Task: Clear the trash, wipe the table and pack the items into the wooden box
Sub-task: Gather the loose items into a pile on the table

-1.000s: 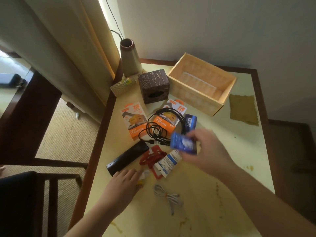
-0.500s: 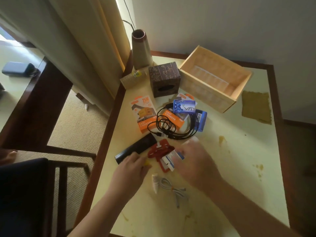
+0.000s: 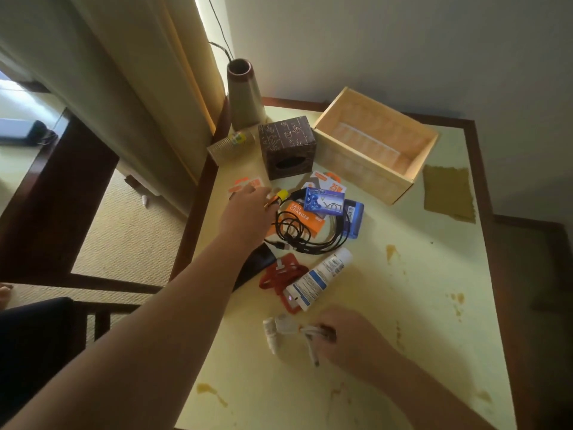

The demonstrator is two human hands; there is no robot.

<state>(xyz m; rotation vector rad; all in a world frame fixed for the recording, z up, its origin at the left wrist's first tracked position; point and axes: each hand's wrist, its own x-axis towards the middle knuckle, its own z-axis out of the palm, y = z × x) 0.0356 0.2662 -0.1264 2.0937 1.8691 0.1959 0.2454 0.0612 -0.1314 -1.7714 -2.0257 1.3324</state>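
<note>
A thin white cable (image 3: 311,335), bundled and limp, was pinched in the curled fingers of the right hand (image 3: 347,336) low on the stained, smooth table (image 3: 418,305). Farther off, a small yellow-capped object (image 3: 278,195) was gripped by the outstretched left hand (image 3: 248,212), fingers closed on it. Beyond, the open rectangular wooden box (image 3: 369,169) was seen by the wall
</note>
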